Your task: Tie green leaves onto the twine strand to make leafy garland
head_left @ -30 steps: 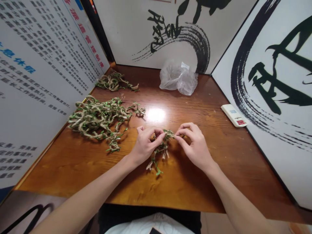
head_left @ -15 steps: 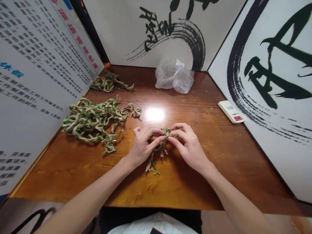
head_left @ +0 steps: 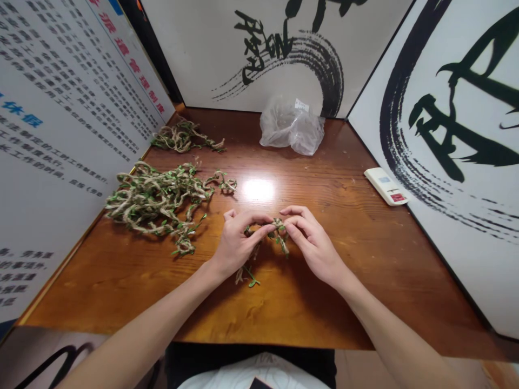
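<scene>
A length of jute rope with small green leaves [head_left: 278, 222] is bunched between my two hands, just above the table. My left hand [head_left: 240, 240] pinches it between thumb and fingers. From the right, my right hand [head_left: 310, 237] closes thumb and forefinger on the same knotted part. One end of the rope droops below the pinch, and a frayed end with a green sprig hangs under my left hand. My palms and fingers hide part of the rope.
A large tangle of leafy rope [head_left: 158, 200] lies on the left of the wooden table [head_left: 324, 313]. Behind it is a smaller bundle [head_left: 182, 136]. A clear plastic bag [head_left: 291, 129] sits at the back, a white device [head_left: 386, 187] at the right. Printed panels enclose three sides.
My right hand has shifted slightly, its fingers closer together. A piece of the rope now hangs down between my hands, and the dangling sprig has moved a little left and up.
</scene>
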Available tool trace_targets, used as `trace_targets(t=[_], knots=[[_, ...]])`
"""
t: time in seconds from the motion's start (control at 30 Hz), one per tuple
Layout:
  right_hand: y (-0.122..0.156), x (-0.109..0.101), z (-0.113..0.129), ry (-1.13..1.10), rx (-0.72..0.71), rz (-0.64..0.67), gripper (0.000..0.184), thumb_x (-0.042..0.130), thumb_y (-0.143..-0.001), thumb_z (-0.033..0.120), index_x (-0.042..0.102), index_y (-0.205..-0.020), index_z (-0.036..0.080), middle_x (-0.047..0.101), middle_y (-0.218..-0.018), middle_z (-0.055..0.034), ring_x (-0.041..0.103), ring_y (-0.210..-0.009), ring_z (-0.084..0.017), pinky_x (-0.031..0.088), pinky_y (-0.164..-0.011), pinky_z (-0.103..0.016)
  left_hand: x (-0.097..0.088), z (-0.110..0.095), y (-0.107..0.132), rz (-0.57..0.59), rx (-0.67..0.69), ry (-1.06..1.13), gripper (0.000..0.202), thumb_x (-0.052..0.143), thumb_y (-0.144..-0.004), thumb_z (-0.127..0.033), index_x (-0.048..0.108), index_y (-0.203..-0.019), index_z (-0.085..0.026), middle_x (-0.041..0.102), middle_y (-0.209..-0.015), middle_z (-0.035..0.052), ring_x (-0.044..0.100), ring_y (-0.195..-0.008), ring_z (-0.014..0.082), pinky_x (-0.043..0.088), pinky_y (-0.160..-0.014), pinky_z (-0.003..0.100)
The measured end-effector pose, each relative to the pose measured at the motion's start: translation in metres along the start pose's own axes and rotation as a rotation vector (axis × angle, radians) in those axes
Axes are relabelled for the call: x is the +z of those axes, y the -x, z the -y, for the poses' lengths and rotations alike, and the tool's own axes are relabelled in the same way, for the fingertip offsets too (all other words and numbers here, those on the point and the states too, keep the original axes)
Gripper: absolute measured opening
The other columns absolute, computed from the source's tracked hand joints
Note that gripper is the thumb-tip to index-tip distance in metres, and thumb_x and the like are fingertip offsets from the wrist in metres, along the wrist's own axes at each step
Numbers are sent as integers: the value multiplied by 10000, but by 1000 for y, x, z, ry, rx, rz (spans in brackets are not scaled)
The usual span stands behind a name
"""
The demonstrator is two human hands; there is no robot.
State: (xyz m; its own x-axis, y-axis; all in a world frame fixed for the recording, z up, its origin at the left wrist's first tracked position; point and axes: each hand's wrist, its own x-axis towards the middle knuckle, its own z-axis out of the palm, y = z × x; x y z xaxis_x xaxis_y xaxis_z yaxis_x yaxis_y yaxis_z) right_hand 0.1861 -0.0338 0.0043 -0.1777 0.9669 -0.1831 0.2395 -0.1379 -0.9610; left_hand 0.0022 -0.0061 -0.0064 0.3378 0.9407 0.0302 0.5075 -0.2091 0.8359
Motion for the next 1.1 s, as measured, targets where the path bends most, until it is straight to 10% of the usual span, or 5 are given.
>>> trace_targets(t=[0.37, 1.1], knots=[[1, 3, 2, 54, -20, 47, 238, 423, -985, 286, 612, -887, 182, 529, -1124, -78, 483, -1129, -179, 364, -1004, -364, -4, -5, -2, 9, 177, -140, 50, 588, -907, -209, 634, -926, -214, 715, -953, -11, 632, -880, 143, 253, -788, 363], [3, 3, -3, 586, -276, -72, 185, 478, -955, 249, 657, -924, 214, 543, -1156, -102, 503, -1103, -243, 419, -914, -419, -5, -1, -3, 192, 11, -130, 106, 537, -901, -239, 601, -828, -196, 667, -877, -39, 573, -814, 132, 194, -754, 345]])
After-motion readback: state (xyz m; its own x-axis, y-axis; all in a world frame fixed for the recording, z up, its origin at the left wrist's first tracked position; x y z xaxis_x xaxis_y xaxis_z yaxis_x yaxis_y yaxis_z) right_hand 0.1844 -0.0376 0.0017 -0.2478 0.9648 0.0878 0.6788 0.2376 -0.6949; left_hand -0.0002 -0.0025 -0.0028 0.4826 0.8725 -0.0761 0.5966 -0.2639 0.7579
